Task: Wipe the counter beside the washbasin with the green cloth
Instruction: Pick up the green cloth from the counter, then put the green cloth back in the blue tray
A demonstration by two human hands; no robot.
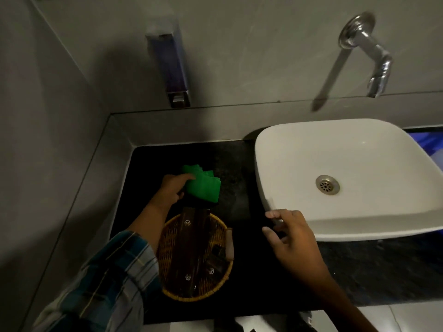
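Note:
A folded green cloth (203,185) lies on the black counter (235,164) to the left of the white washbasin (354,212). My left hand (171,189) rests on the cloth's left edge, fingers over it and thumb beneath, gripping it. My right hand (291,233) hovers over the counter at the basin's front left corner, fingers apart and holding nothing.
A round wicker basket (167,240) with dark sachets sits on the counter just in front of the cloth, under my left forearm. A soap dispenser (171,65) hangs on the wall behind. A chrome tap (374,56) juts out above the basin. Grey walls enclose the counter's left and back.

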